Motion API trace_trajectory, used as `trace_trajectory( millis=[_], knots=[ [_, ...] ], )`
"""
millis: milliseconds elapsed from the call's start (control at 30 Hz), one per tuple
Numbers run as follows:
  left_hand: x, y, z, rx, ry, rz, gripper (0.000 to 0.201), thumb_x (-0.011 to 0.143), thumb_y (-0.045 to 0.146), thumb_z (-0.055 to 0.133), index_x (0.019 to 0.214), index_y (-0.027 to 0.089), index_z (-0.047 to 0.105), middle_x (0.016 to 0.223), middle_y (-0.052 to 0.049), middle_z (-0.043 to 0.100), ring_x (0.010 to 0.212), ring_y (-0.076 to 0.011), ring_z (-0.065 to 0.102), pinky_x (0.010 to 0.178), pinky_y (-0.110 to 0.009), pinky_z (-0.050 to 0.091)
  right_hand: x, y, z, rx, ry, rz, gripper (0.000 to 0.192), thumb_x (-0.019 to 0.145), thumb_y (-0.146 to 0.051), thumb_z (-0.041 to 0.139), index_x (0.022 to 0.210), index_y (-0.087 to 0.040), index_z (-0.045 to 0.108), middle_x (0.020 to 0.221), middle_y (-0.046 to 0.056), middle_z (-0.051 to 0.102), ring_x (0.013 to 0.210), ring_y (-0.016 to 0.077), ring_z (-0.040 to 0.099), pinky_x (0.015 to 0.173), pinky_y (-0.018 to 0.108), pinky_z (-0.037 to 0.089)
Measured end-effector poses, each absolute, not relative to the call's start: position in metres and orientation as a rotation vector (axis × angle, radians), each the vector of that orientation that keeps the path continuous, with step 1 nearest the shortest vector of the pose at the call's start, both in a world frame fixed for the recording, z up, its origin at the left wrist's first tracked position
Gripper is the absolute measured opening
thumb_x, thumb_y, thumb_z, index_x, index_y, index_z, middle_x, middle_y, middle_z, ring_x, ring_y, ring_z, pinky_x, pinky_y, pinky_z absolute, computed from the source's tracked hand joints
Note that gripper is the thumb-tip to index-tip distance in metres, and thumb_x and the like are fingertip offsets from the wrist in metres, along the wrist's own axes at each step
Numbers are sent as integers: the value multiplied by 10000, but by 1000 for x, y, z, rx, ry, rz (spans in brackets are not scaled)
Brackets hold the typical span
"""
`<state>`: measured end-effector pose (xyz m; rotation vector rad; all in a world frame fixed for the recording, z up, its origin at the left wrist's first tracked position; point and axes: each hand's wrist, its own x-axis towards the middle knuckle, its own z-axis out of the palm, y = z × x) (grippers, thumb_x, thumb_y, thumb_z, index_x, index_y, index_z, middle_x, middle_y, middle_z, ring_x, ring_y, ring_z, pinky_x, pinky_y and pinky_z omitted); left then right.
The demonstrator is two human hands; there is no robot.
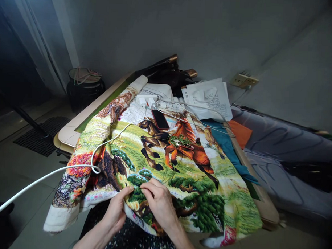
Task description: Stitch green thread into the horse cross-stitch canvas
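A large cross-stitch cloth (164,175) with running horses and green trees is spread over the table and hangs toward my lap. My left hand (115,210) grips its near edge, thumb on top and fingers underneath. Close beside it, my right hand (160,204) is closed in a pinch just above the stitched tree; whatever lies between those fingertips is too small to make out. A tangle of green thread (180,140) rests on the horses. The cloth's left side is rolled up into a thick roll (100,133).
A phone (160,119) lies on the cloth near a white power strip (145,99). One white cable (52,174) crosses the rolled side. White paper bags (209,100) and a teal cloth (226,148) are at the right. A black bin (84,90) stands behind left.
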<state>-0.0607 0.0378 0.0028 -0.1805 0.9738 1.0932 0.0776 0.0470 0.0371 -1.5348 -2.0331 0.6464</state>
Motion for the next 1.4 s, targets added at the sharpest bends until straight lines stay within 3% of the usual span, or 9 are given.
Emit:
trace_trajectory(
  millis=[300, 633, 1400],
  knots=[
    [-61, 37, 1, -163, 943, 1096, 48, 698, 82, 688, 707, 109, 726, 719, -67, 751, 658, -190, 675, 790, -341, 553, 77, 47, 42, -1501, -2003, 679, 180, 847, -23, 591, 771, -176, 648, 768, 8, 609, 728, 151, 589, 624, 228, 402],
    [-60, 38, 3, -120, 969, 1067, 79, 698, 90, 714, 775, 102, 726, 738, -83, 755, 716, -223, 703, 829, -371, 553, 77, 47, 40, -1478, -2036, 676, 212, 872, -50, 572, 829, -192, 722, 768, 12, 610, 731, 150, 591, 634, 227, 418],
    [-59, 40, 1, -122, 983, 1094, 40, 673, 98, 737, 713, 105, 734, 703, -58, 742, 665, -179, 663, 748, -308, 527, 79, 51, 43, -1425, -2013, 733, 224, 873, -52, 558, 835, -196, 725, 775, 16, 612, 736, 152, 588, 645, 233, 430]
  ],
)
